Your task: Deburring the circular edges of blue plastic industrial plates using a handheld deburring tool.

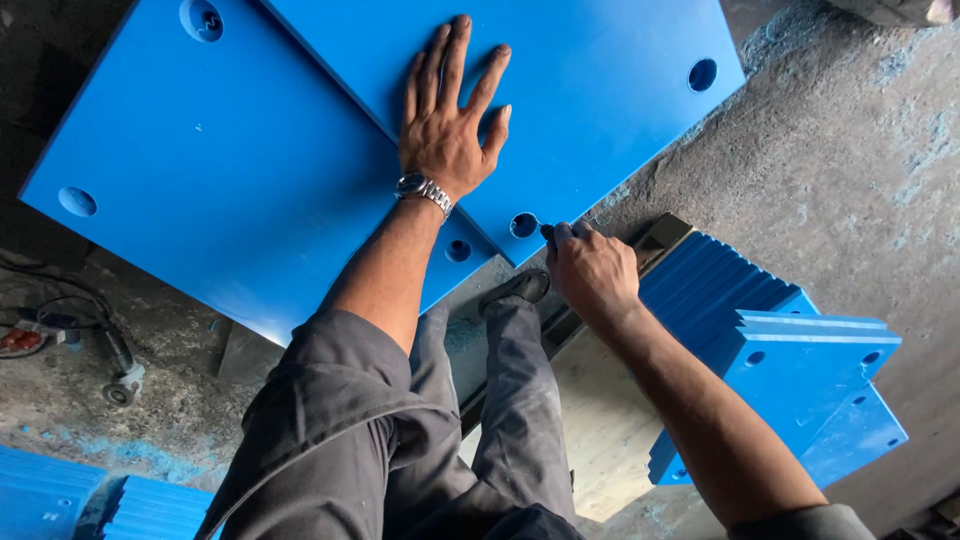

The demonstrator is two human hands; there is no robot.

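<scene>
Left hand: flat, fingers spread wide, pressing the top blue board, holding nothing.
Right hand: fingers closed around a small dark tool.
Hole: just left of the tool tip, nearer the right hand.

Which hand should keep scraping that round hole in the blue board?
Probably the right hand: it grips a small tool right at the corner hole of the upper blue panel. The left hand lies flat and open on that panel, seemingly steadying it.
</scene>
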